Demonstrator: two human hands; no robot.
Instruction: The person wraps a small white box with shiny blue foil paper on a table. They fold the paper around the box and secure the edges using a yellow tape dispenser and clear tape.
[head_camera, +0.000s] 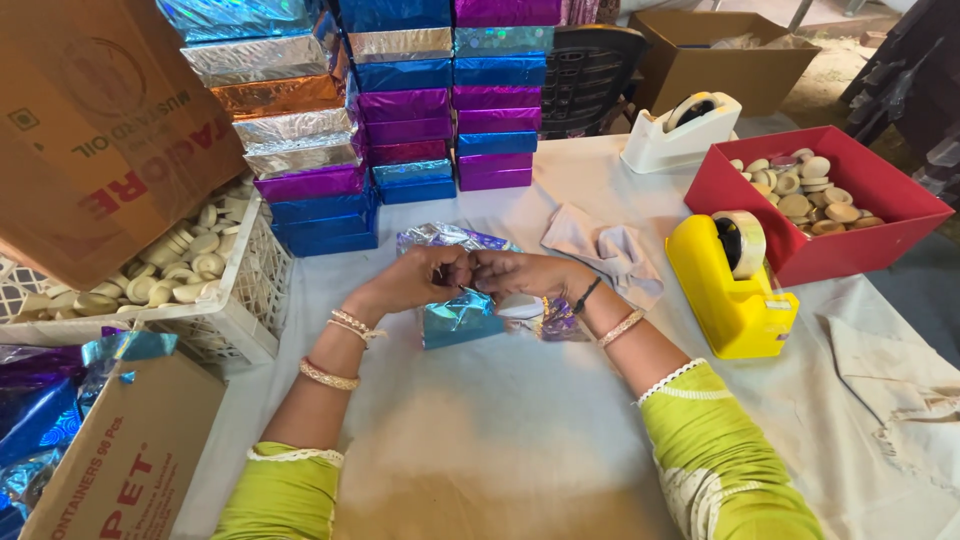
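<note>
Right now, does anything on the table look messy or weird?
Mostly tidy. The crumpled cloth lies bunched beside the yellow tape dispenser, and the big cardboard box leans tilted over the white crate of round pieces. Both hands pinch shiny foil; nothing is spilled.

I see a small box (458, 318) half-wrapped in shiny blue-silver foil, lying flat at frame centre on the surface (520, 440).
</note>
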